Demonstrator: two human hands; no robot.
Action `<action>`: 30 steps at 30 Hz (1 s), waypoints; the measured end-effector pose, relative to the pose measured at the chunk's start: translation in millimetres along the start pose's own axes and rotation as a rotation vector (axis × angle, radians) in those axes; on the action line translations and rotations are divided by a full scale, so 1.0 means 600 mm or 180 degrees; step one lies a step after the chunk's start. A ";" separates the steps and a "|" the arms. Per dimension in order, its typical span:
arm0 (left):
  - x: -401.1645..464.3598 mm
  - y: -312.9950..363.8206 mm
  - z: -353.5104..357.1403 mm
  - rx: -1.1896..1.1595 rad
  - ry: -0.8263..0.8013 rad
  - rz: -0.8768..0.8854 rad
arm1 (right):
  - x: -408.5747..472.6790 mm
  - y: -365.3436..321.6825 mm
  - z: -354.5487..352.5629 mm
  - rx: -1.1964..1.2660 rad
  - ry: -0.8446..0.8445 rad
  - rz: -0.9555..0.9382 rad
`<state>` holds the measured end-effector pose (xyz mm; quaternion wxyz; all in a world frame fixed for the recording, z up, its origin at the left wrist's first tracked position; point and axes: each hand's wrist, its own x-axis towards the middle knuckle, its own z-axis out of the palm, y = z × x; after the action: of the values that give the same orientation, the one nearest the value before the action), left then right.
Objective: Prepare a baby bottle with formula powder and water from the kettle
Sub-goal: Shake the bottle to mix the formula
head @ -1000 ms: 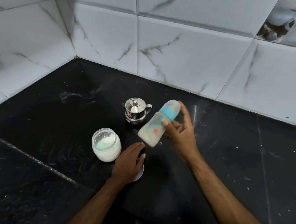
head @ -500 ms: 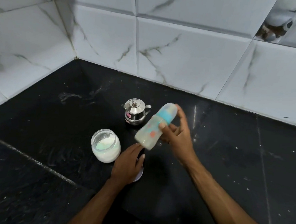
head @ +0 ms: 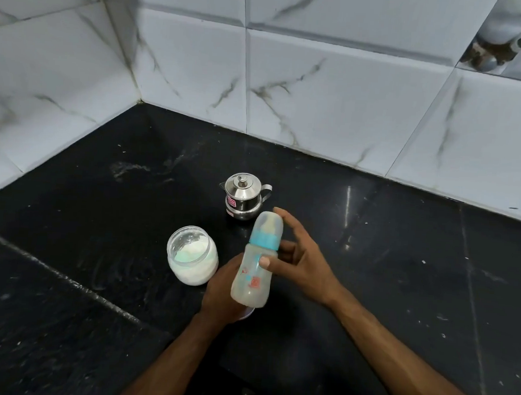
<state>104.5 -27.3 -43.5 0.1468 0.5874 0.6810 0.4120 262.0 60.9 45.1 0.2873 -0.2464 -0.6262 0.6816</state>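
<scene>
Head view: baby bottle (head: 257,261) with blue collar and clear cap, held nearly upright above black stone counter (head: 401,267), top tipped slightly toward tiled wall (head: 336,89). Right hand (head: 298,260) wrapped around bottle's middle, thumb pressed on front, fingers spread behind collar and cap. Milky white liquid pooled in bottle's lower part. Left hand (head: 221,289) curled low beside bottle's base, resting over small white lid (head: 246,313) on counter; whether gripping lid, cannot tell. Open jar (head: 192,258) of white powder standing just left of hands. Small steel kettle (head: 244,196), lid on, standing behind bottle, near wall corner.
</scene>
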 end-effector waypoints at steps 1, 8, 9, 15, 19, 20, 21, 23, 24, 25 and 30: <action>0.001 0.001 0.001 -0.0134 -0.0003 0.0082 | 0.002 -0.002 -0.003 -0.0001 0.0036 -0.0045; 0.008 -0.011 0.011 0.0633 -0.0186 0.0269 | 0.015 -0.023 -0.023 0.0725 0.1282 -0.0164; 0.006 -0.010 0.008 0.0452 -0.0167 0.0231 | 0.006 -0.016 -0.014 0.0518 0.0971 -0.0050; 0.009 -0.010 0.012 0.0543 -0.0131 0.0167 | 0.009 -0.024 -0.018 0.0571 0.1046 -0.0106; 0.010 -0.018 0.017 0.0657 -0.0201 0.0240 | 0.016 -0.024 -0.027 0.0711 0.1287 -0.0228; 0.008 -0.023 0.016 0.0454 -0.0217 0.0151 | 0.008 -0.015 -0.018 0.0546 0.0995 -0.0119; 0.004 -0.024 0.013 0.0149 -0.0190 0.0105 | 0.000 -0.005 -0.008 0.0312 0.0619 -0.0005; 0.002 -0.018 0.010 -0.0297 -0.0164 0.0160 | -0.011 0.007 0.004 -0.0080 0.0145 0.0118; 0.001 -0.016 0.011 -0.0362 -0.0107 0.0151 | -0.009 0.004 0.004 -0.0057 0.0200 0.0066; 0.003 -0.016 0.012 -0.0147 0.0004 0.0158 | -0.004 -0.003 0.000 0.0112 0.0434 -0.0003; 0.009 -0.023 0.022 0.0770 -0.0034 0.0325 | 0.012 -0.021 -0.014 0.0651 0.1212 -0.0160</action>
<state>102.8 -16.7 -60.0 0.0574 0.6368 0.6941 0.3307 263.7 72.1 57.2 0.4408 -0.3247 -0.4942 0.6754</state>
